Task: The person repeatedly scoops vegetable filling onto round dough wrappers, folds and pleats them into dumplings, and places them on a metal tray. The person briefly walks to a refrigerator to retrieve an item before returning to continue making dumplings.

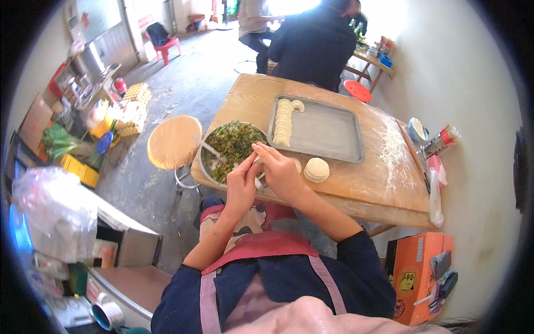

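Both of my hands meet over the near right rim of a metal bowl point(203, 163) of chopped green filling point(235, 137). My left hand point(242, 183) and my right hand point(277, 169) pinch a pale dumpling wrapper together, mostly hidden by the fingers. A white-handled spoon point(210, 149) leans in the filling. Right of my hands lies a stack of round dough wrappers point(316, 170), with another wrapper partly behind my right hand. Beyond them, a grey metal tray point(329, 156) holds a column of overlapping folded dumplings point(283, 123) along its left side and a single dumpling point(297, 105) beside its top.
Flour point(392, 150) dusts the wooden table's right part, near a rolling pin point(411, 144) and a blue bowl point(417, 129). A round stool point(175, 142) stands left of the table. People point(313, 46) are beyond the far edge. An orange box point(413, 275) stands at lower right.
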Action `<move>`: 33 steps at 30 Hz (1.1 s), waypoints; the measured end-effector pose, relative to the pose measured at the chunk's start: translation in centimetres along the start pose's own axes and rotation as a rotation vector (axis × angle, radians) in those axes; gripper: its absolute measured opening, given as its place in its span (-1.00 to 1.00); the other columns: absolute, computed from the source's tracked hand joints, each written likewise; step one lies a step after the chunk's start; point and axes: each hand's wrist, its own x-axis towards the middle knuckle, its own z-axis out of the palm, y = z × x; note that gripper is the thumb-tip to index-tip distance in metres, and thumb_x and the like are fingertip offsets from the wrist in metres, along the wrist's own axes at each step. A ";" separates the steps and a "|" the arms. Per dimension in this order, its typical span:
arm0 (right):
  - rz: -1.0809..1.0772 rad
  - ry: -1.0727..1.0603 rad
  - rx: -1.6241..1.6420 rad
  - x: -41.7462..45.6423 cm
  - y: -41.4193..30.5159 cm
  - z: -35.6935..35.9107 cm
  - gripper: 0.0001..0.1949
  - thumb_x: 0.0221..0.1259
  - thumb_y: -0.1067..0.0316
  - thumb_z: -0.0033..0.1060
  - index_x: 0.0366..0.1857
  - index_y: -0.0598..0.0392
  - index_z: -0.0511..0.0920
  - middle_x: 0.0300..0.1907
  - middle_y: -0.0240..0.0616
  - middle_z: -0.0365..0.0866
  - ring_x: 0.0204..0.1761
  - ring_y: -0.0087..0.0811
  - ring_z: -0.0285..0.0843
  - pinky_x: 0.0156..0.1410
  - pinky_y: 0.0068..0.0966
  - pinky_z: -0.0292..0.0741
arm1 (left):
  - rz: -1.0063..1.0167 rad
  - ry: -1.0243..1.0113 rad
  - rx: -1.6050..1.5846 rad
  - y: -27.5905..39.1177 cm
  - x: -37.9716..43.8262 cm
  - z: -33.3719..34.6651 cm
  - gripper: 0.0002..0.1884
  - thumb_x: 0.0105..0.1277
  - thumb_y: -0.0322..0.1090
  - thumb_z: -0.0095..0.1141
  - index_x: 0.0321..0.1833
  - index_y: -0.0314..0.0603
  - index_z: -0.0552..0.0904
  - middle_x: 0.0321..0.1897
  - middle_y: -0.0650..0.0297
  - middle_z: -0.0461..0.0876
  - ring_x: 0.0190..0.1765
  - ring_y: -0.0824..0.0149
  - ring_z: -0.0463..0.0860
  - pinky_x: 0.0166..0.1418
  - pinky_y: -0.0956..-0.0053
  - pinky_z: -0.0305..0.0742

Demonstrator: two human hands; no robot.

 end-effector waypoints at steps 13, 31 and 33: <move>0.622 -0.220 -0.450 6.7 26.1 -3.2 -0.72 0.06 0.34 0.49 -0.16 0.13 0.61 -0.19 -0.04 0.72 -0.03 0.04 0.67 0.08 -0.13 0.56 | 0.272 0.025 0.277 0.1 10.8 -2.5 -0.66 0.21 -0.69 0.28 0.02 -0.20 0.74 -0.14 0.16 0.63 -0.24 0.31 0.66 -0.08 0.43 0.57; 0.695 -0.049 -0.257 8.3 24.5 -4.4 -0.71 0.12 0.50 0.39 -0.06 0.17 0.58 -0.24 -0.10 0.75 -0.29 -0.22 0.74 -0.15 -0.33 0.61 | -0.057 -0.221 0.150 6.6 13.8 -1.8 -0.64 0.14 -0.68 0.35 0.02 -0.28 0.71 -0.11 0.12 0.68 -0.18 0.24 0.72 -0.02 0.39 0.63; 0.742 -0.057 -0.193 10.6 19.9 -5.5 -0.84 0.19 0.46 0.34 -0.17 0.16 0.64 -0.32 -0.12 0.76 -0.30 -0.20 0.74 -0.18 -0.32 0.59 | 0.016 -0.283 0.280 5.5 13.0 -2.0 -0.65 0.12 -0.69 0.30 0.00 -0.30 0.71 -0.18 0.06 0.67 -0.15 0.14 0.70 -0.04 0.32 0.63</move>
